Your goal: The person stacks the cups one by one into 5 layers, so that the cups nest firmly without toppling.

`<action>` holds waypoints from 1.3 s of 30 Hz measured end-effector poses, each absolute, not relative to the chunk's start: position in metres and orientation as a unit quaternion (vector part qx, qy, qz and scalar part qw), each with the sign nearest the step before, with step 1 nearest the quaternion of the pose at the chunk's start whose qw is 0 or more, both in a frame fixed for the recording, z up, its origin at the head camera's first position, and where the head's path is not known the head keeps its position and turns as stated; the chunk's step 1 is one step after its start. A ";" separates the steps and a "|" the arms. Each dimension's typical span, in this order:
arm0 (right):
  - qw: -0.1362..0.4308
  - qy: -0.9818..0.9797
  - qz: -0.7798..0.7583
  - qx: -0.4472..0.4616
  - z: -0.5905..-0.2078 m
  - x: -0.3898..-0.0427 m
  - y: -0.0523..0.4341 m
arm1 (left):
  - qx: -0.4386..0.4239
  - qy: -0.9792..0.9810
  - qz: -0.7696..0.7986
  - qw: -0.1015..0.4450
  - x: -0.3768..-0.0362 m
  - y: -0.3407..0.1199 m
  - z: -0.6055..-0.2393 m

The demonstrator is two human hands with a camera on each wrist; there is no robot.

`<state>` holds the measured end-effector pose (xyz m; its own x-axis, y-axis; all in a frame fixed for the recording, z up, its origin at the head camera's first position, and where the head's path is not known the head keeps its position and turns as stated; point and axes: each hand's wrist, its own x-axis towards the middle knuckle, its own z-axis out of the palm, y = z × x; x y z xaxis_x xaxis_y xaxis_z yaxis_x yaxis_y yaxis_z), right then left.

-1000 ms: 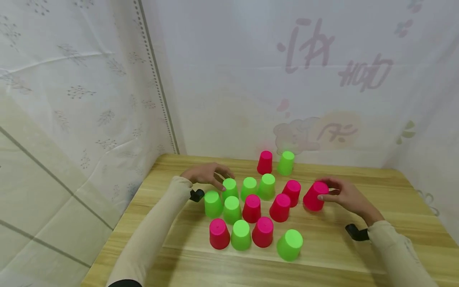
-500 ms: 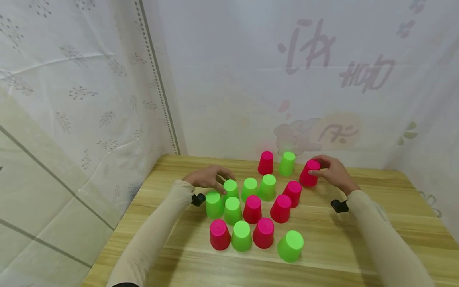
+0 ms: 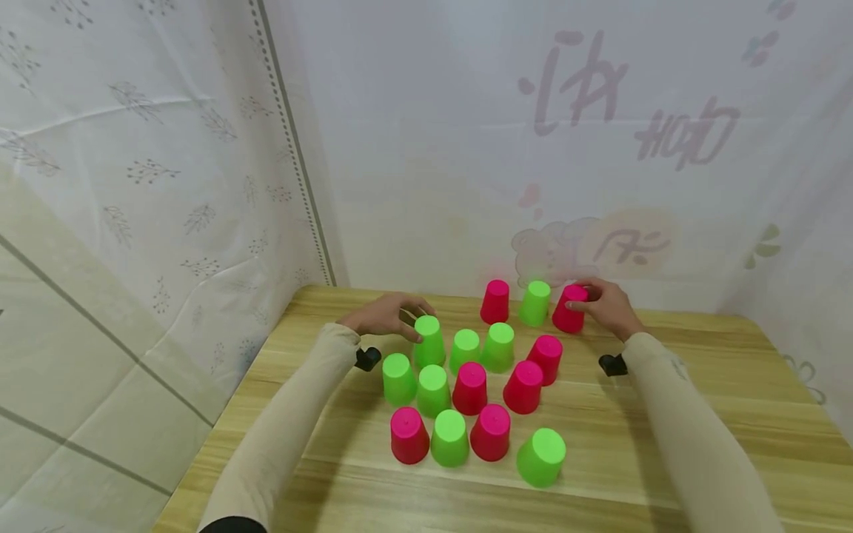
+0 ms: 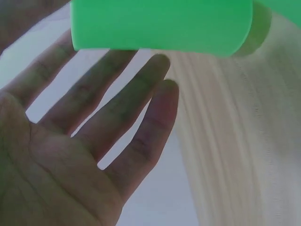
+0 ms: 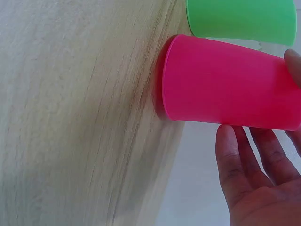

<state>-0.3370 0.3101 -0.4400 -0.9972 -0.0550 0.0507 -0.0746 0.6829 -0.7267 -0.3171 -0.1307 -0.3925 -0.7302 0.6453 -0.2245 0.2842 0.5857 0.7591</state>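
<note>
My left hand (image 3: 385, 314) grips an upside-down green cup (image 3: 429, 346) at the left of the group, thumb and fingers about its upper part. In the left wrist view this green cup (image 4: 162, 26) overlaps the fingertips, with its rim close over the wood. At the back right, my right hand (image 3: 609, 307) pinches an upside-down pink cup (image 3: 568, 317) near its top. The right wrist view has that pink cup (image 5: 225, 84) upright on its rim at the tabletop, right beside a green cup (image 5: 242, 19). Another pink cup (image 3: 494, 303) ends the back row's left.
Several more upside-down pink and green cups stand in loose rows on the wooden table (image 3: 600, 488), including a green cup (image 3: 541, 457) at the front right and a pink cup (image 3: 546, 360) at the group's right. A printed cloth (image 3: 426, 185) hangs behind the table.
My right hand has carried the pink cup back and left into line beside the rear green cup. The green cup in my left hand has risen slightly.
</note>
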 end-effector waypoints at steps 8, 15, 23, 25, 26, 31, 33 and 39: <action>0.005 -0.914 0.404 0.030 -0.439 -0.343 0.306 | 0.244 0.879 0.364 0.187 -0.333 -0.127 -0.388; -0.015 -0.912 0.410 0.026 -0.439 -0.345 0.304 | 0.209 0.899 0.352 0.157 -0.345 -0.119 -0.393; -0.008 -0.912 0.408 0.036 -0.443 -0.347 0.301 | 0.185 0.917 0.332 0.122 -0.362 -0.108 -0.398; -0.007 -0.912 0.408 0.038 -0.443 -0.347 0.300 | 0.178 0.919 0.332 0.119 -0.364 -0.104 -0.398; -0.008 -0.911 0.410 0.037 -0.443 -0.347 0.300 | 0.176 0.919 0.332 0.119 -0.364 -0.102 -0.398; -0.007 -0.909 0.413 0.046 -0.443 -0.347 0.297 | 0.183 0.920 0.326 0.117 -0.368 -0.091 -0.398; -0.004 -0.909 0.414 0.049 -0.444 -0.347 0.296 | 0.186 0.922 0.320 0.113 -0.370 -0.087 -0.399; -0.001 -0.905 0.421 0.057 -0.444 -0.348 0.293 | 0.189 0.924 0.316 0.105 -0.377 -0.078 -0.404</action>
